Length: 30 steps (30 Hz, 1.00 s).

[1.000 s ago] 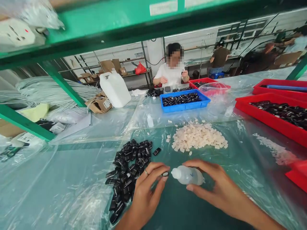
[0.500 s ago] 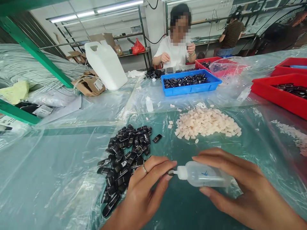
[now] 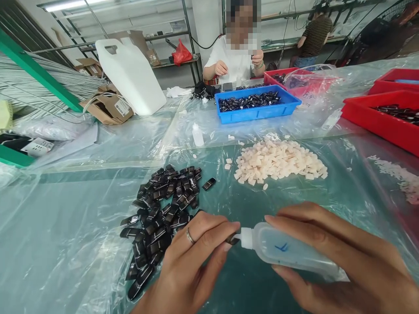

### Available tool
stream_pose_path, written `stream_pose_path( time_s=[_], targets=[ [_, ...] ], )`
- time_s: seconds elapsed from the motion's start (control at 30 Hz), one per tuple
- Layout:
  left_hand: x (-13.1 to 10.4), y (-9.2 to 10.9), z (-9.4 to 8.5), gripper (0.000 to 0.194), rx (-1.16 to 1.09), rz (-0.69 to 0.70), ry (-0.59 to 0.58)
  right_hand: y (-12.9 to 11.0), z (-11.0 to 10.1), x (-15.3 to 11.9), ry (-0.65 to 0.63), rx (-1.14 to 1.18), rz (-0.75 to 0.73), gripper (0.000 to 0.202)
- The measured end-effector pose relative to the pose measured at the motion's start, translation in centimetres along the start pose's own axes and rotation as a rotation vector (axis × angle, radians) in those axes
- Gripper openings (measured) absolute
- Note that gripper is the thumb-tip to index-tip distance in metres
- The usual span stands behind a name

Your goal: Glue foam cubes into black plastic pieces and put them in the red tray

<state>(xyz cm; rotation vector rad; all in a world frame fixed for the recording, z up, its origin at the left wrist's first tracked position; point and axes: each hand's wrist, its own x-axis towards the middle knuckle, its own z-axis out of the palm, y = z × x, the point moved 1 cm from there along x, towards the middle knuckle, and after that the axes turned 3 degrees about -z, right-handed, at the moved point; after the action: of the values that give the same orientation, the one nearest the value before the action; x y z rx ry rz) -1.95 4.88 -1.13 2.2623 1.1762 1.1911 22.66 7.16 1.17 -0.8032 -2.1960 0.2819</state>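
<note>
My left hand (image 3: 193, 261), with a ring on one finger, pinches a small black part (image 3: 232, 239) between thumb and fingertips. My right hand (image 3: 343, 266) grips a clear squeeze bottle (image 3: 288, 250) marked with a blue tick, lying sideways. Its white nozzle touches the small black part. Just left of my left hand lies a pile of black parts (image 3: 160, 213) on the plastic-covered table (image 3: 65, 235). Beyond the bottle sits a heap of small cream-coloured pieces (image 3: 278, 161).
A blue tray (image 3: 258, 114) of black parts stands farther back, with a person in a white shirt (image 3: 234, 59) working behind it. Red trays (image 3: 382, 124) line the right side. A white jug (image 3: 131, 76), a cardboard box (image 3: 109, 109) and a small bottle (image 3: 197, 135) stand at back left.
The view has tilted down and closer, so the green shelf beam is gone from the top. Both hands stay together, the bottle's nozzle held at the black part.
</note>
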Motion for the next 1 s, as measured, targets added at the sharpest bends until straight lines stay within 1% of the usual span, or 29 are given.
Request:
stream_pose_path(
  time_s=[0.13,0.27,0.47,0.57,0.67,0.77,0.83,0.93,1.0],
  targets=[
    [-0.1,0.2,-0.1,0.047,0.013,0.02,0.001,0.2,0.1,-0.2,-0.005,-0.001,0.013,0.042],
    [-0.4,0.3,-0.2,0.047,0.056,-0.021,-0.01,0.3,0.4,-0.1,-0.021,-0.025,0.037,0.042],
    [-0.4,0.4,-0.2,0.043,0.023,-0.103,-0.021,0.3,0.1,0.2,-0.035,0.108,0.149,0.043],
    [-0.2,0.6,-0.1,0.039,-0.056,-0.189,-0.01,0.4,0.0,0.6,0.02,0.148,0.167,0.037],
    [-0.1,0.8,0.0,0.029,-0.165,-0.331,0.045,0.7,-0.1,1.1,0.068,0.2,0.207,0.033],
    [-0.1,0.6,0.1,0.032,-0.348,-0.449,0.062,0.9,-0.1,1.4,0.062,0.23,0.219,0.031],
    [0.0,0.4,0.2,0.034,-0.44,-0.473,0.048,1.0,-0.3,1.6,0.072,0.248,0.239,0.028],
    [0.4,0.1,0.3,0.03,-0.505,-0.49,0.03,0.9,-0.4,1.9,0.084,0.259,0.259,0.025],
    [0.6,0.0,0.3,0.031,-0.543,-0.501,0.042,0.9,-0.4,2.0,0.092,0.241,0.257,0.025]
  ],
)
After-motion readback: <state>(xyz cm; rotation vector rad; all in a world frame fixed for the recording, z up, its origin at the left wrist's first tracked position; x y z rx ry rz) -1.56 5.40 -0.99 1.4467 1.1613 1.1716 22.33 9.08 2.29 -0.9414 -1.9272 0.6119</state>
